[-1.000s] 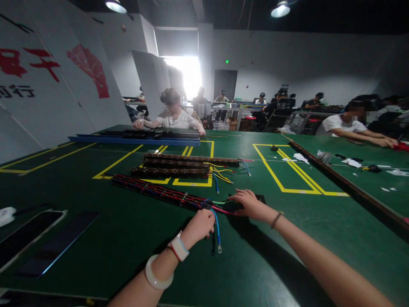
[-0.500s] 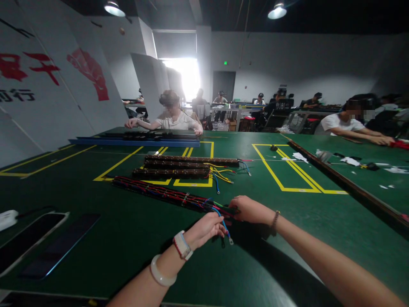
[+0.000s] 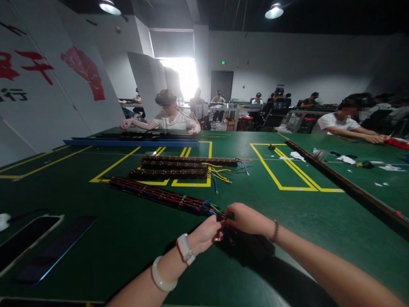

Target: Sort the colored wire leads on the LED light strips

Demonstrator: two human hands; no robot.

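A long dark wiring harness (image 3: 159, 194) with red, blue and green wires lies slantwise on the green table, its loose wire ends toward me. Around those ends, my left hand (image 3: 209, 234) is closed, its fingertips pressed on the wires and partly hidden. My right hand (image 3: 244, 218) touches it from the right, pinching wires between thumb and fingers. Both hands cover most of the wire tips. Behind this harness rest several dark wired strips (image 3: 172, 172), from which yellow wires (image 3: 220, 175) and blue wires with ring terminals stick out.
Two dark phone-like slabs (image 3: 60, 247) lie at the left. A long brown strip (image 3: 338, 181) runs along the right, with paper scraps (image 3: 298, 156) near it. Across the table a person (image 3: 172, 115) sits by a blue rail (image 3: 134, 143). Another person (image 3: 341, 121) works at the right.
My hands have come together at the wire ends. The blue wire with its ring terminal, which hung by my left hand, is now mostly covered. The view has shifted slightly.
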